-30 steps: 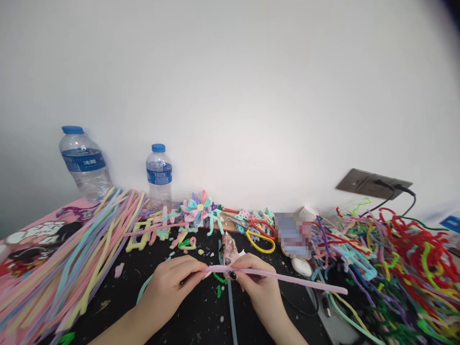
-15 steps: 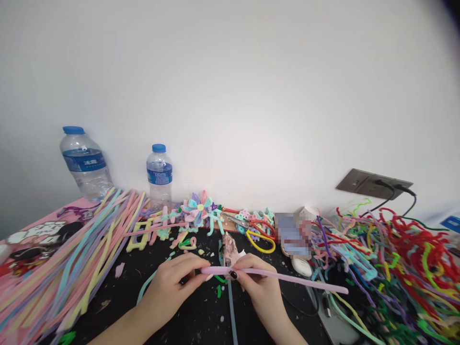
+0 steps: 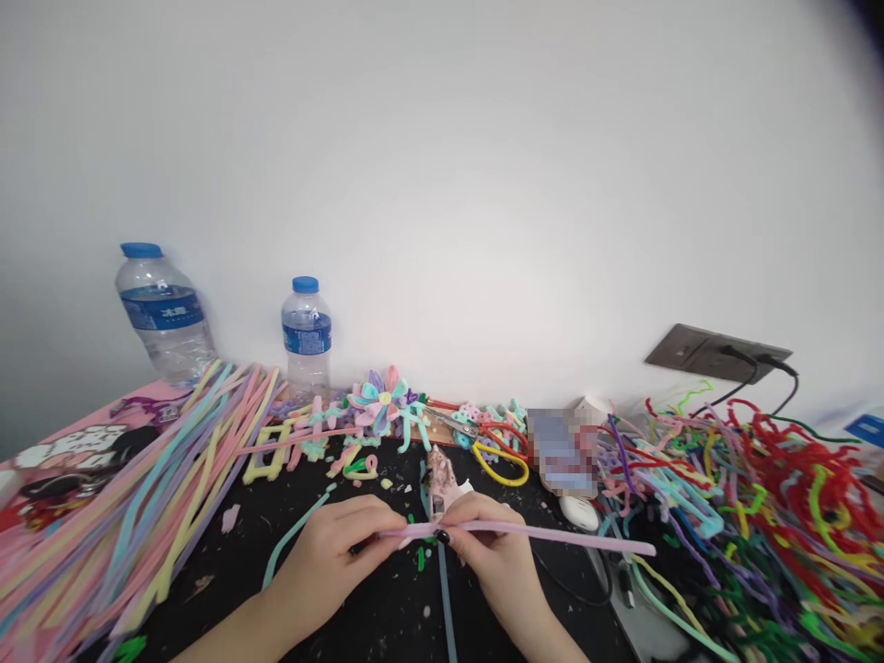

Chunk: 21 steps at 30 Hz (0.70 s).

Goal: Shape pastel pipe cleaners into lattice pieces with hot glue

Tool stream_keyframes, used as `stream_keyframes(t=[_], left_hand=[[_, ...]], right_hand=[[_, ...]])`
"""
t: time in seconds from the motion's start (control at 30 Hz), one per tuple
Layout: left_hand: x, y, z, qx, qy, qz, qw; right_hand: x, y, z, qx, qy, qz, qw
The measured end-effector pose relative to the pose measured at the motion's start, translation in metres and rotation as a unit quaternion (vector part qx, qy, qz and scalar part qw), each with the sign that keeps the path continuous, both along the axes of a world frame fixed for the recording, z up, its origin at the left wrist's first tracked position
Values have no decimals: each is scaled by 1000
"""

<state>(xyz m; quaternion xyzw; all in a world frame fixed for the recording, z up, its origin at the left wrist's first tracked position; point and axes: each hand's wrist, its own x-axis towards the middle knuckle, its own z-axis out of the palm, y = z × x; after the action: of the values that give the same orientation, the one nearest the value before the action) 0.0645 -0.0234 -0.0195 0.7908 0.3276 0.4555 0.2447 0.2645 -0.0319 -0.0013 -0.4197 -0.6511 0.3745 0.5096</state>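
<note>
Between my hands, above the black work surface, runs a pale pink-lilac pipe cleaner. Thumb and fingers of my left hand pinch its left part. My right hand, with a dark nail on the thumb, grips it close by, and its long free end sticks out to the right. Just beyond my fingers lies a pinkish glue gun, partly hidden by my right hand. Below the pipe cleaner a grey-blue strip runs toward me.
Long pastel pipe cleaners fill the left side; a tangle of coloured ones covers the right. Two water bottles stand by the wall. Scissors, a pipe-cleaner flower, a blurred phone and a white earbud case lie behind.
The pipe cleaner has dropped slightly, and its free right end has shifted a little to the left. Both hands stay close together and still pinch it.
</note>
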Motion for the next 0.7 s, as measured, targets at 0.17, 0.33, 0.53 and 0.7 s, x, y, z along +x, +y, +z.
stream_keyframes(t=[0.17,0.33,0.53,0.7], left_hand=[[1,0,2,1,13,-3,1000],[2,-2,7,0,33,-6,999],[3,-2,4,32,46,-14,998],[3,0,-1,44,31,-8,999]], right_hand=[[0,1,0,-3,-10,-3,1000],[-2,-2,-2,14,-20,-8,1000],[-8,-6,-4,51,-54,-5,997],[-7,-6,-5,79,-66,4,995]])
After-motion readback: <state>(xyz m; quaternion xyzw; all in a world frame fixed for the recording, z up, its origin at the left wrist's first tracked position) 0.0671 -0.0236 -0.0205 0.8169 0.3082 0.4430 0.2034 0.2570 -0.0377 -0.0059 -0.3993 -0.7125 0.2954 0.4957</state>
